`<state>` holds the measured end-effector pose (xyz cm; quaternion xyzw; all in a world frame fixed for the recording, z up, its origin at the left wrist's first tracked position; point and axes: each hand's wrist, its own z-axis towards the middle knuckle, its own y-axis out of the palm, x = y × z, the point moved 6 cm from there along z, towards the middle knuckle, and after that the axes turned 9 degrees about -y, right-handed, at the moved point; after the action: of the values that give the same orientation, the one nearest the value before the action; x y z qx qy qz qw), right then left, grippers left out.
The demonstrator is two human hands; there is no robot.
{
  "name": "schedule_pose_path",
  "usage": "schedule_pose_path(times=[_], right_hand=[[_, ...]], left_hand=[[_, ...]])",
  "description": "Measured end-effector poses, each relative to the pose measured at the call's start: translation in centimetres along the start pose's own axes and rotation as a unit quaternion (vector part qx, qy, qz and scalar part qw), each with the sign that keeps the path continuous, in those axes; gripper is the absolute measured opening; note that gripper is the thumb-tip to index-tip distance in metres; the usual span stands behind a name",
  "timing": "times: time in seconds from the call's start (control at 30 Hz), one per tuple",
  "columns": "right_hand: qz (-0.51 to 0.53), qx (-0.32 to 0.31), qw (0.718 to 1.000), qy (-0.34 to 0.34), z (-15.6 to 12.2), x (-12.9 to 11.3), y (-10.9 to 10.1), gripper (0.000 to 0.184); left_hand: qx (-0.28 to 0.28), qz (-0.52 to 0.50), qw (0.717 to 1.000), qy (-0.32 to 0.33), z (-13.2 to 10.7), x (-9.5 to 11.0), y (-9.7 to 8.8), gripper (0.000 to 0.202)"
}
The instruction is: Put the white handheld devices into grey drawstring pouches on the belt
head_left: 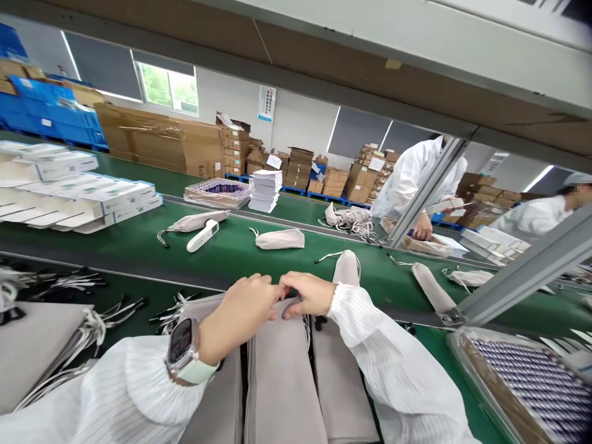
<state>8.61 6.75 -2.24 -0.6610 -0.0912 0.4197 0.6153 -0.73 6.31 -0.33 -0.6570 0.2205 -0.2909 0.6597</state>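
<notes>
My left hand (pixel 245 308), with a watch on its wrist, is bent over the far end of a stack of flat grey drawstring pouches (pixel 283 376). Its fingers are closed on the top pouch's end, partly hidden behind the hand. Meeting it from the right, my right hand (pixel 309 293) pinches the same end between thumb and fingers. More pouch stacks lie on both sides, one under my left forearm and another stack (pixel 342 382) under my right. White cords with black ends (pixel 108 320) stick out at the left.
On the green conveyor belt (pixel 235 256) lie filled pouches (pixel 280 238) and a white handheld device (pixel 202 236). White boxes (pixel 115 197) are piled at left. A tray of batteries (pixel 531 382) stands at right. A slanted metal post (pixel 522 265) and an overhead shelf frame the view. Co-workers sit across.
</notes>
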Motion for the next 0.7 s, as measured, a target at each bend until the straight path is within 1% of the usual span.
schedule_pose_path(times=[0.13,0.23,0.33,0.4,0.47,0.53,0.7], right_hand=[[0.033,0.0,0.999,-0.009,0.1,0.3,0.0,0.032],[0.063,0.001,0.998,-0.023,0.1,0.5,0.1,0.023],[0.106,-0.002,0.994,-0.001,0.1,1.3,0.4,0.021],[0.155,-0.014,0.987,0.026,0.1,2.0,1.0,0.023],[0.22,-0.029,0.974,0.05,0.0,2.6,1.8,0.026],[0.282,-0.037,0.957,0.066,0.0,3.1,2.5,0.027],[0.414,-0.009,0.907,0.072,0.0,4.4,4.0,0.024]], left_hand=[[-0.011,-0.025,1.0,-0.005,0.4,-0.7,0.2,0.005],[-0.017,-0.057,0.998,0.006,0.5,-1.4,0.4,0.013],[-0.047,-0.077,0.995,0.032,0.7,-1.9,0.8,0.023],[-0.078,-0.084,0.992,0.044,0.7,-2.1,1.3,0.022],[-0.099,-0.084,0.991,0.042,0.7,-2.2,1.6,0.018],[-0.109,-0.072,0.991,0.035,0.7,-2.2,1.7,0.018],[-0.108,-0.034,0.993,0.032,0.5,-1.3,1.9,0.018]])
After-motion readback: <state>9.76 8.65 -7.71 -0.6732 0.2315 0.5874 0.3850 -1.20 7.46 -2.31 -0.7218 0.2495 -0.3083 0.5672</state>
